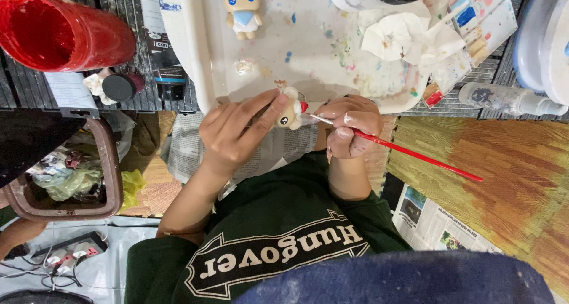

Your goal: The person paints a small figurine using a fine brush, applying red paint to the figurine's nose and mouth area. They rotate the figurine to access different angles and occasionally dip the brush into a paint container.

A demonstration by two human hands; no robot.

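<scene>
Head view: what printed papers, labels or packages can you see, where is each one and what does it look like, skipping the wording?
Newspaper: under the left hand, grey print.
Newspaper: lower right floor, colour photos.
Tube: left of the white tray, black with a blue band.
Paper tag: below the red cup, white.

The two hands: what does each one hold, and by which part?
The left hand holds a small cream figurine by its body, fingers wrapped over it. The right hand holds a thin red paintbrush near its bristle end, the tip touching the figurine.
</scene>
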